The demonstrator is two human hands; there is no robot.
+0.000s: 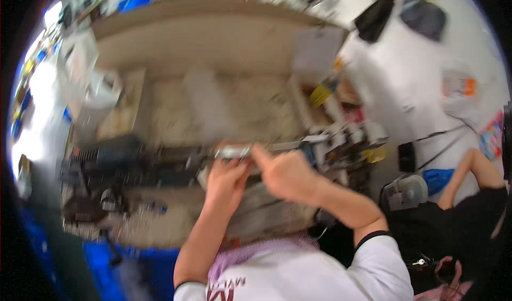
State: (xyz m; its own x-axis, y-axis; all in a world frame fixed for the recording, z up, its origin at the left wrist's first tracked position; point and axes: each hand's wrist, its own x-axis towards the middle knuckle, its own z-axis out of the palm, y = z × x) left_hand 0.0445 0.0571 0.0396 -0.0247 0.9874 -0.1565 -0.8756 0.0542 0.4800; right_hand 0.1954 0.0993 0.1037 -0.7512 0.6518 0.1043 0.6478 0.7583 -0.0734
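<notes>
Black machinery [104, 165] lies at frame left; at centre, your left hand [228, 178] seems closed on the silvery piece [233, 152], which could slip if pushed unevenly by your right hand [290, 177], 1 finger extended, its grip too blurred to tell.

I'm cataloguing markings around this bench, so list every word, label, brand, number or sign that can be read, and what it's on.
White shirt: dark red lettering on the front; wording not copied here.
White bag with orange patch: any print is too blurred to read.
Colourful packet at far right: nothing legible.
Silver piece at the left hand: no marking discernible.
</notes>
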